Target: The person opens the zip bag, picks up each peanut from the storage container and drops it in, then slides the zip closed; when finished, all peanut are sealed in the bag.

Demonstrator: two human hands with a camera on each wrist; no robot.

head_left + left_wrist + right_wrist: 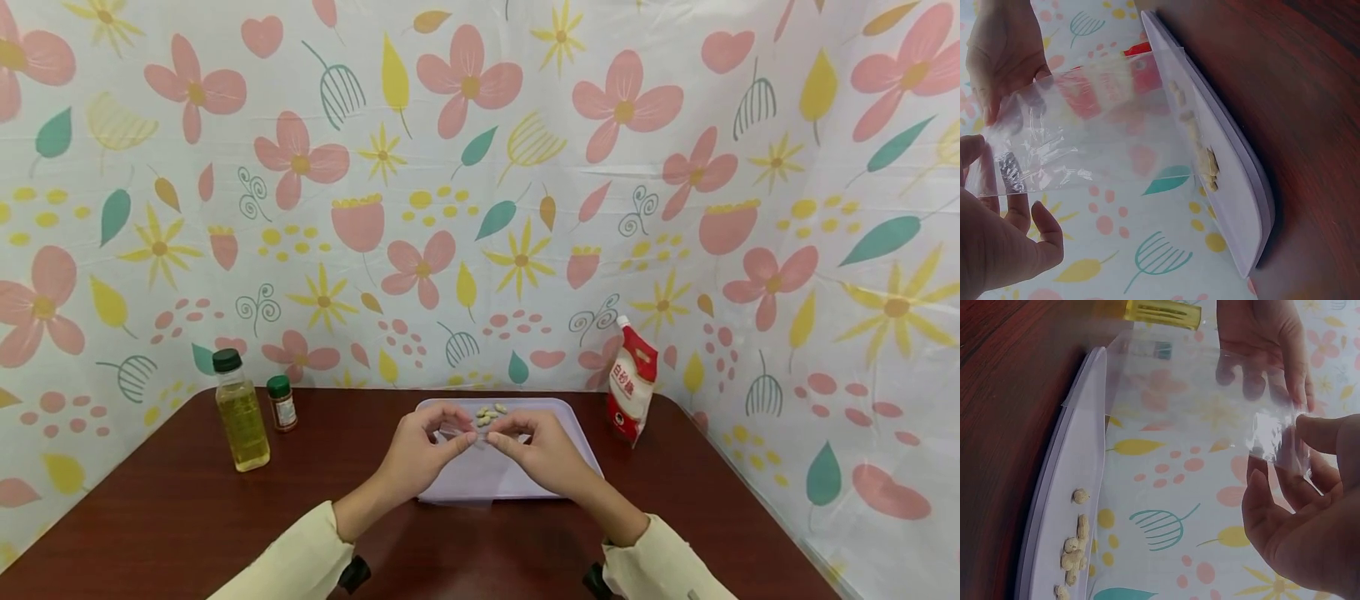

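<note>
Sitting on the big dark counter (165, 500) is a pale purple tray (510, 483), right in front of the person. Between the tray and the person hangs a clear bag (1097, 131), long and thin, and it looks flat. Its long way runs down from the fingers toward the tray, so nearly all of the bag lies below the fingertips. I cannot tell if its low end touches the tray. The left hand (420, 450) and the right hand (551, 450) both have the top end of the bag, one on each side, so neither hand is nearer to it. On each hand, the thumb and fingers pinch the thin plastic, and the thumb tips point at each other, close together. I cannot tell if the top of the bag is parted. The smallest things are the peanuts (1074, 555), in a little bunch on the tray. They lie past the fingers, on the far side from the person, about midway between the two hands.
</note>
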